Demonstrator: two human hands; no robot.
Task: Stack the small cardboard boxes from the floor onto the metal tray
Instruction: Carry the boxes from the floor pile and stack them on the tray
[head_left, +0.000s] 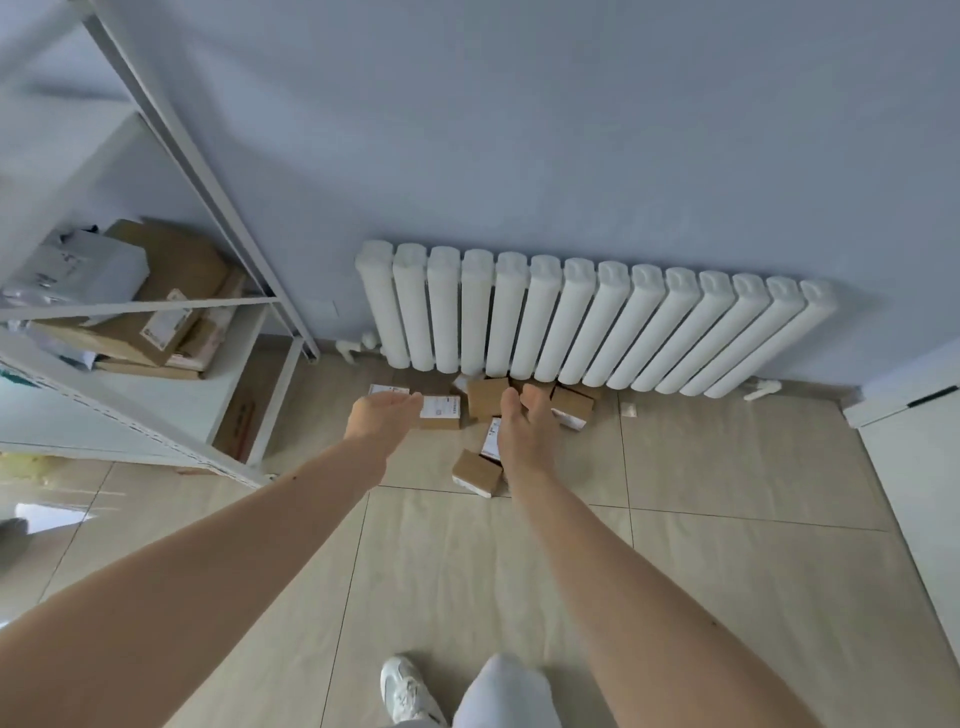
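Right hand (524, 431) hides part of small cardboard boxes (487, 397).

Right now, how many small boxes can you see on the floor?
6, maybe more hidden: far-left box, labelled box past the left hand, upright box, right box, label-up box and nearest box beside the right hand.

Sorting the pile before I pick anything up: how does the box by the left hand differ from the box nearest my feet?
The box by the left hand shows a white printed label facing up; the nearest box shows mostly plain brown card, with white only along its lower edge. The first lies closer to the radiator, the second farther out on the tiled floor. Both are small brown cardboard boxes, untouched.
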